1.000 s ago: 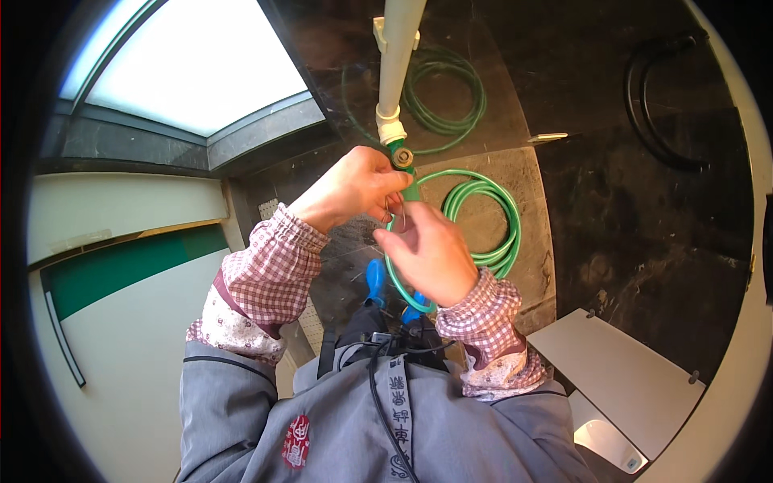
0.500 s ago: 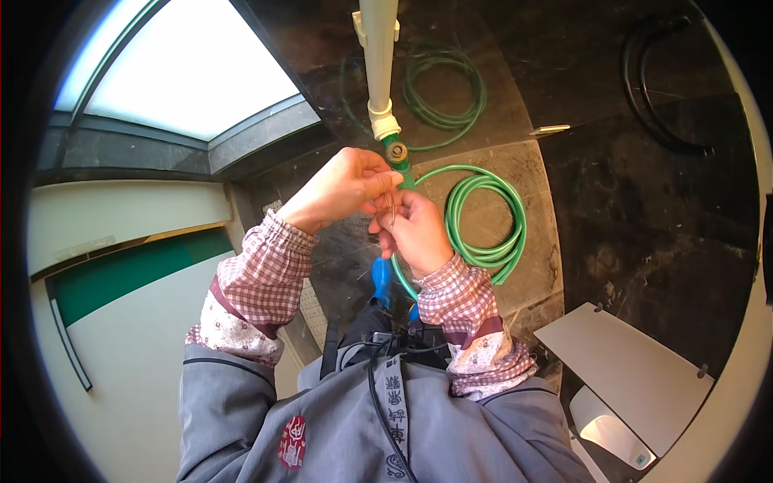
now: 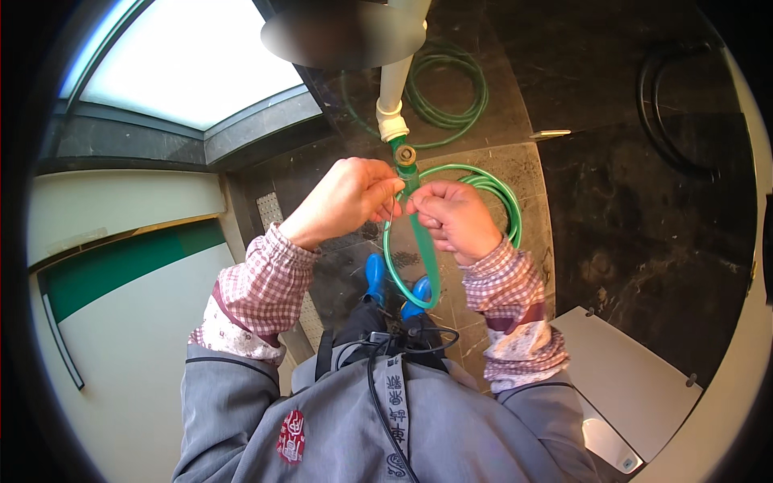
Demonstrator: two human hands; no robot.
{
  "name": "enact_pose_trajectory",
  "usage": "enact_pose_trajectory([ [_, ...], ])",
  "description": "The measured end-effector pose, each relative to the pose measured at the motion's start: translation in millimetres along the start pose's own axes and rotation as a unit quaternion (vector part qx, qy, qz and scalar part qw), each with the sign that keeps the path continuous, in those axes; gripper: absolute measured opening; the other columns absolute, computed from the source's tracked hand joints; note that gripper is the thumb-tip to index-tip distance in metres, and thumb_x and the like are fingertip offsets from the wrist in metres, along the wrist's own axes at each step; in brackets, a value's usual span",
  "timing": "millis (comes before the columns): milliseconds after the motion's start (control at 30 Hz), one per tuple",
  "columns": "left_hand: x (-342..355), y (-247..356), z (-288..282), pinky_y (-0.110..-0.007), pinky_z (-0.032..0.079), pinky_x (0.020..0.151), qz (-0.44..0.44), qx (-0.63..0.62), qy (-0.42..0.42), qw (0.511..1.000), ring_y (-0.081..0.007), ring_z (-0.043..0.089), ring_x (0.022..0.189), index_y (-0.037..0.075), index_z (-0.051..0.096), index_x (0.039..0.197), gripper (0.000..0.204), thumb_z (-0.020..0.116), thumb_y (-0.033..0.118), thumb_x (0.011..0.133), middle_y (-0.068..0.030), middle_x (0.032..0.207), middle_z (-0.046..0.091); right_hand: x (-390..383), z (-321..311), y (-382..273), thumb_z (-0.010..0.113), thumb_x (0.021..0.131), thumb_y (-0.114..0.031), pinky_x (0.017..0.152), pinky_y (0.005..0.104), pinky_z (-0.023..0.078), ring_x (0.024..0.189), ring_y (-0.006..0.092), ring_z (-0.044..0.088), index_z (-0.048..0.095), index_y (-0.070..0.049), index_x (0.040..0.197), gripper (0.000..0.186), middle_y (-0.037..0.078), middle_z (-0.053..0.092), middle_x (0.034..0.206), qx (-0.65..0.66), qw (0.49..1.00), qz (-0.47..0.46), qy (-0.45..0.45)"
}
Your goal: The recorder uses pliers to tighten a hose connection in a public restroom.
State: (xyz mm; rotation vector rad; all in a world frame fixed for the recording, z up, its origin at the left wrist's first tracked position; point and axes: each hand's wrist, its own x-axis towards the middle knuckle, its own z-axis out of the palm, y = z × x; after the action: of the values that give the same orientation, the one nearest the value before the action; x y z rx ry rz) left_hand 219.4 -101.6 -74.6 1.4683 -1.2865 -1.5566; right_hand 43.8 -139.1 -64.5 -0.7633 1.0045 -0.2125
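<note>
Green hose point(image 3: 424, 249): plastic by the look of it, smooth, slightly translucent, soft sheen. White pipe point(image 3: 393, 88) at the far side: rigid plastic, smooth, low gloss. Round valve part point(image 3: 406, 155) below it: metal, brass-toned, dull shine. Thin wire point(image 3: 391, 216): appears metal; too fine to judge finish. Checked sleeves point(image 3: 270, 278): woven cloth, matt, gathered and puckered. Grey garment point(image 3: 386, 427), near: matt cloth, creased. Blue boots point(image 3: 375, 278): rubbery, smooth, glossy. Dark slabs point(image 3: 644, 241), right: stone-like, polished, pale streaks. White panel point(image 3: 145, 322), left: smooth, matt.
</note>
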Motion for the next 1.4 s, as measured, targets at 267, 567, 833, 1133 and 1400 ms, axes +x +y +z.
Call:
enact_pose_trajectory([
  [267,-4,-6,11,-0.024,0.046,0.047,0.008,-0.063,0.036,0.997,-0.0108,0.054,0.049,-0.007,0.054,0.077,0.02,0.047,0.009,0.086,-0.0081,0.059,0.059,4,-10,1,0.051,0.08,-0.012,0.043,0.0194,0.032,0.049,0.0048,0.041,0.055,-0.002,0.079,0.01,-0.003,0.045,0.059,-0.136,0.99,-0.037,-0.017],
  [567,-2,-1,7,-0.022,0.043,0.047,-0.021,-0.041,0.0,0.999,-0.0093,0.051,0.05,-0.005,0.052,0.085,0.017,0.045,0.009,0.089,-0.0051,0.06,0.056,23,11,78,0.066,0.074,-0.002,0.056,0.0235,0.045,0.064,0.0124,0.056,0.054,-0.001,0.098,0.027,0.007,0.057,0.076,-0.219,0.835,-0.461,0.207],
  [833,-1,-3,6,-0.024,0.044,0.043,-0.007,-0.036,0.023,0.999,-0.0098,0.054,0.047,-0.005,0.054,0.078,0.019,0.047,0.011,0.086,-0.0057,0.057,0.057,25,14,58,0.062,0.077,0.0,0.049,0.0248,0.043,0.056,0.0168,0.056,0.059,0.0,0.088,0.012,0.011,0.058,0.072,-0.233,0.779,-0.512,0.279],
  [1133,-8,-11,11,-0.026,0.044,0.042,0.01,-0.032,0.076,0.996,-0.0127,0.055,0.045,-0.004,0.054,0.074,0.019,0.048,0.01,0.085,-0.0084,0.057,0.058,-12,-15,10,0.058,0.081,-0.006,0.057,0.0219,0.042,0.062,0.0117,0.051,0.056,0.001,0.088,0.009,0.007,0.056,0.076,-0.133,0.83,-0.47,0.27],
  [1400,-2,-5,6,-0.026,0.043,0.043,0.002,-0.029,0.04,0.999,-0.013,0.055,0.046,-0.003,0.055,0.076,0.017,0.048,0.009,0.085,-0.0076,0.054,0.056,19,-6,68,0.071,0.064,-0.002,0.066,0.0275,0.044,0.075,0.0196,0.054,0.06,0.0,0.091,0.029,0.01,0.057,0.082,-0.203,0.805,-0.521,0.199],
])
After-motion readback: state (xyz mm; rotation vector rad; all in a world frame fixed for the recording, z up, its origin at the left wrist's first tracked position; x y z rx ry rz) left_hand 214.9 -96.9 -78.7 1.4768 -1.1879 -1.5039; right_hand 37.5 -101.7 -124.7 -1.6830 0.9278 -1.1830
